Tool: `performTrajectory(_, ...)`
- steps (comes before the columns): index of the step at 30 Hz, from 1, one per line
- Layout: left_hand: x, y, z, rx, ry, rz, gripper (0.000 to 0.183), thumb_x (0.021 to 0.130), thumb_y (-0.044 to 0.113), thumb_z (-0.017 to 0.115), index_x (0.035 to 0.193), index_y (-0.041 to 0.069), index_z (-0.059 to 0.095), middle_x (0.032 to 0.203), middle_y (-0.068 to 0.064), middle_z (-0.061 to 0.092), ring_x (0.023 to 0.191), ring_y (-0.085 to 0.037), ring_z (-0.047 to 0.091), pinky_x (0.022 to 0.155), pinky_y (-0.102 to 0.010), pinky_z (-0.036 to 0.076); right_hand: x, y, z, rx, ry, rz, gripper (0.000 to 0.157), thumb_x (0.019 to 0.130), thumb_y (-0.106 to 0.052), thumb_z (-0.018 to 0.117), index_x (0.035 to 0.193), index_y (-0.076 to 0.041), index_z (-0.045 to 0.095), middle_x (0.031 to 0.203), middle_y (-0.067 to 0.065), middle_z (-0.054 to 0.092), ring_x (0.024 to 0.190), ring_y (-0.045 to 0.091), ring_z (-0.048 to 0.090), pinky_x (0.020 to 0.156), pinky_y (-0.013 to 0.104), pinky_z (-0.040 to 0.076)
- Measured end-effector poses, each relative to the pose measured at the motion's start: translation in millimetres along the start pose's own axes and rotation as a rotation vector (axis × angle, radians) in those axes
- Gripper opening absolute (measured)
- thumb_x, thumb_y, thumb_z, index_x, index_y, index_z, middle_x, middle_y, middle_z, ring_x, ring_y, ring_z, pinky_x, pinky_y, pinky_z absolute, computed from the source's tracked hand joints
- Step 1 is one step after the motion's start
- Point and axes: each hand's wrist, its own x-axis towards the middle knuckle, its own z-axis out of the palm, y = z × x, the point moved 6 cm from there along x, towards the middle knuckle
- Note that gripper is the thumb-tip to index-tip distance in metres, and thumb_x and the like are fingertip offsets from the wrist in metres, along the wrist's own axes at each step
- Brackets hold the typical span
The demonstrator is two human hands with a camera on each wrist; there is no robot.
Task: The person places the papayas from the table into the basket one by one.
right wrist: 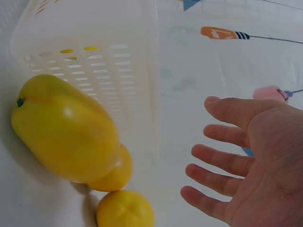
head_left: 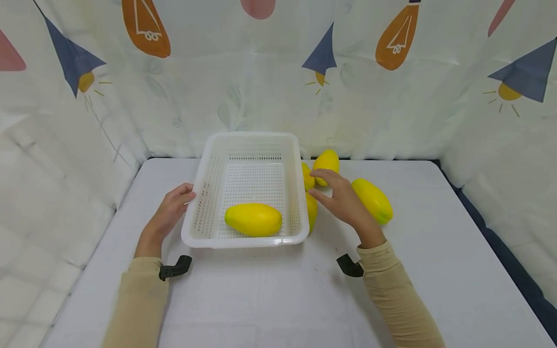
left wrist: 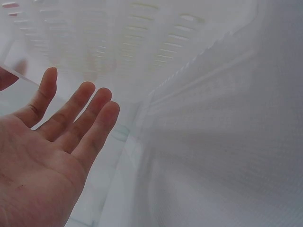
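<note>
A yellow mango [head_left: 254, 220] lies crosswise in the near end of a white perforated plastic basket [head_left: 197, 222]. At the basket's left rim my left hand [head_left: 173, 208] pinches the edge, thumb on top and the other fingers extended below and outside, as the left wrist view shows. My right hand [head_left: 341, 200] hovers by the right rim, fingers spread and nothing between them. Beside that wall sit several more mangoes: one [right wrist: 66, 127] is large and green-tinged in the right wrist view, another [head_left: 326, 166] stands at the back, and another [head_left: 373, 200] lies beyond my right hand.
A white cloth covers the table [head_left: 278, 299]. Behind it and at the sides hang pale curtains [head_left: 278, 87] printed with lamps and bulbs. Dark wrist mounts [head_left: 176, 267] stick out from both sleeves.
</note>
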Motion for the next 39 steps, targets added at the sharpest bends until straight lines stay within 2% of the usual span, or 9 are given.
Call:
performTrajectory(10,0.1,-1.3,-0.2,0.025,0.000,-0.008,0.035,0.104,0.030,0.042,0.121,0.001,0.048,0.115,0.004,0.057,0.103,-0.002,0.058,0.086,-0.014,0.047,-2,2,-4.4,-0.017,0.009,0.019,0.050,0.093,-0.029,0.065,0.136,-0.008,0.052,0.143,0.009,0.051,0.136,0.028,0.043,0.113,0.049,0.035)
performTrajectory(20,0.3,-0.4,-1.4,0.020,0.003,-0.001,0.033,0.103,0.030,0.043,0.120,0.002,0.049,0.114,0.005,0.057,0.102,-0.002,0.058,0.085,-0.014,0.048,-4,6,-8.3,-0.029,0.017,0.017,0.049,0.093,-0.028,0.065,0.135,-0.008,0.051,0.141,0.010,0.052,0.134,0.029,0.045,0.110,0.051,0.037)
performTrajectory(32,0.2,0.1,-2.1,0.011,0.008,0.014,0.031,0.104,0.029,0.042,0.118,0.004,0.051,0.113,0.004,0.057,0.104,-0.003,0.057,0.086,-0.014,0.048,-6,12,-13.3,-0.040,0.005,0.047,0.050,0.094,-0.032,0.063,0.137,-0.011,0.049,0.142,0.007,0.050,0.133,0.027,0.045,0.105,0.048,0.043)
performTrajectory(39,0.6,0.2,0.5,0.010,0.003,0.012,0.035,0.103,0.031,0.043,0.120,0.002,0.050,0.114,0.003,0.058,0.105,-0.003,0.056,0.086,-0.014,0.047,-12,13,-18.9,-0.036,0.015,0.068,0.049,0.094,-0.029,0.063,0.137,-0.010,0.050,0.143,0.008,0.049,0.134,0.028,0.044,0.106,0.049,0.042)
